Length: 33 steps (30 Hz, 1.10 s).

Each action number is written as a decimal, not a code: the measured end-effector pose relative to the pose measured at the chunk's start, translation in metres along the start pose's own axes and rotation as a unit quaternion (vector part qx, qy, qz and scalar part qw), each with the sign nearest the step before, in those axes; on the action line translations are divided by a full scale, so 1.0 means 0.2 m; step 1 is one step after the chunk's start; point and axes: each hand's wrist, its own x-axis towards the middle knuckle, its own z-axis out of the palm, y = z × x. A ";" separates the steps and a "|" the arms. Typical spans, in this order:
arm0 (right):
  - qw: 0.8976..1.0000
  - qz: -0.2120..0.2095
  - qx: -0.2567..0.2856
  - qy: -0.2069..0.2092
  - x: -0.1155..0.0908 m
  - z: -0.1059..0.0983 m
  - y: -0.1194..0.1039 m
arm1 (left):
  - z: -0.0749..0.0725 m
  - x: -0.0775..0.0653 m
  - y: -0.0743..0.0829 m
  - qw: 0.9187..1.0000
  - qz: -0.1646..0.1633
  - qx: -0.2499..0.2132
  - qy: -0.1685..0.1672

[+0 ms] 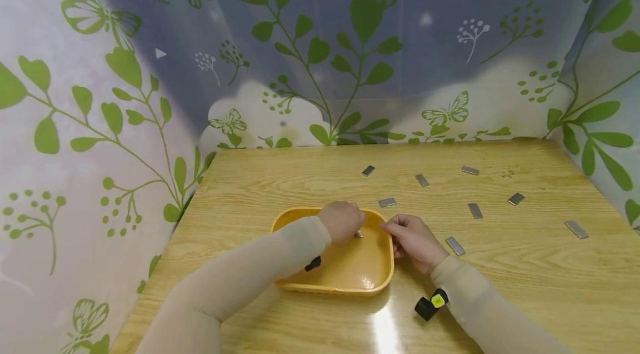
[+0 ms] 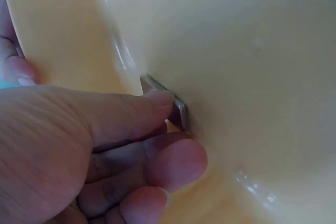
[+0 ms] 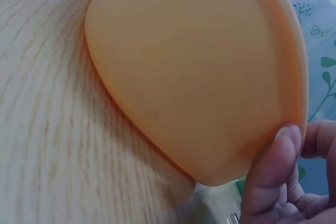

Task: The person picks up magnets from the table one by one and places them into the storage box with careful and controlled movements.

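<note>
A cloth [image 1: 320, 54] printed with green leaves and butterflies stands at twelve o'clock beyond my wood-grained table [image 1: 500, 282], and more of it hangs at ten and two. On the table before me sits a yellow-orange tray [image 1: 345, 290], rounded at the corners; I take its middle as my dial, twelve toward the cloth. My left sleeve [image 1: 250, 257] comes in from seven o'clock and crosses the tray, so that my left hand [image 1: 341, 222] is over its far part near twelve. My right hand [image 1: 417, 240] is at two, thumb and finger pinching the tray's rim. A black device [image 1: 431, 305] with a yellow patch sits at my right wrist, toward four. Smallest are the flat metal pieces: one, the held piece [image 2: 181, 114], is clamped between my left thumb and finger inside the tray, toward one o'clock; whether it touches the tray I cannot tell. Eight loose pieces [image 1: 387, 202] lie scattered on the wood between one and three o'clock, the nearest just beyond the rim.
</note>
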 end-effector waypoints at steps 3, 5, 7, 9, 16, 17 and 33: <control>1.000 0.004 -0.001 0.003 0.00 0.00 0.00 | 0.00 0.00 0.00 1.000 0.001 0.001 0.010; 1.000 0.004 -0.001 0.003 0.00 0.00 0.00 | 0.01 0.00 0.00 1.000 -0.001 -0.001 0.012; 1.000 0.002 -0.002 0.002 0.00 0.00 0.00 | 0.01 0.00 0.00 1.000 -0.002 -0.005 0.011; 1.000 -0.001 -0.003 0.001 -0.01 0.00 -0.01 | 0.01 0.01 0.00 1.000 -0.003 -0.008 0.009; 1.000 -0.001 -0.004 0.001 -0.01 0.00 -0.01 | -0.01 0.00 -0.02 0.999 0.010 -0.024 -0.024; 1.000 -0.001 -0.004 0.002 -0.01 0.00 -0.01 | -0.02 0.00 -0.02 0.999 0.014 -0.029 -0.030; 1.000 -0.001 0.003 0.004 -0.01 0.00 -0.01 | -0.24 -0.31 -0.20 0.988 -0.046 -0.146 -0.018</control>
